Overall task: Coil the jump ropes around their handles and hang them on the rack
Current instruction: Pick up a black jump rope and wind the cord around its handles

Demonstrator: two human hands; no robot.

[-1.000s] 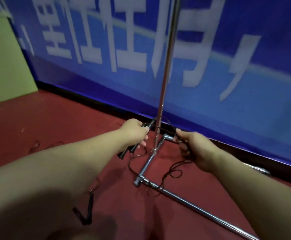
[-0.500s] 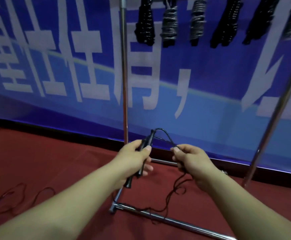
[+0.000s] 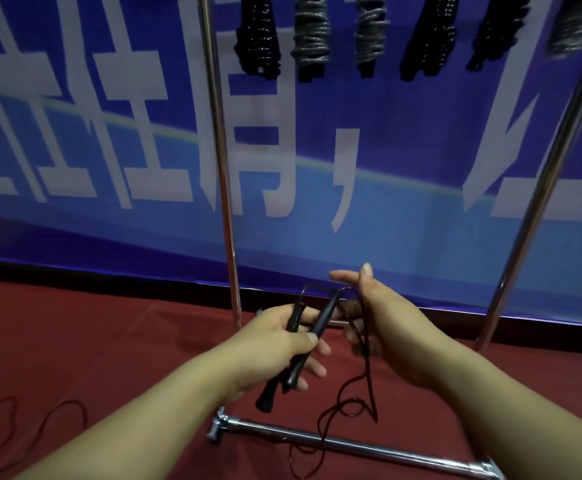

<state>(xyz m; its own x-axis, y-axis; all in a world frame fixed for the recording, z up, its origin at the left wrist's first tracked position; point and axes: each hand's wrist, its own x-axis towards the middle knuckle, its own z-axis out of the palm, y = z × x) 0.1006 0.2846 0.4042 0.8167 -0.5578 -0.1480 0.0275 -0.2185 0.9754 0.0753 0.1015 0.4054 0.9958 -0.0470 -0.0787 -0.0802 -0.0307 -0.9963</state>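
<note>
Chrome rack (image 3: 225, 216) upright at twelve o'clock, coiled ropes (image 3: 312, 32) already hung along its top. Left hand (image 3: 275, 344) clamped around both black handles (image 3: 317, 332), long axis tilted from seven toward one o'clock. Right hand (image 3: 386, 327) just beside at three o'clock, fingers apart, loose cord (image 3: 365, 362) draped across its palm, trailing down to six. Probably the first wrap next, cord side nearest the handle tops.

Rack (image 3: 221, 174): polished chrome-look metal tubing, glossy and smooth. Handles (image 3: 312, 336): black, matt, plastic-like. Cord (image 3: 365, 382): thin, dark, smooth. Floor (image 3: 75, 341): dark red, matt, carpet-like cloth. Far banner (image 3: 369, 216): blue printed sheet, smooth with a slight sheen. Hung coils (image 3: 312, 32): black and grey cord.
</note>
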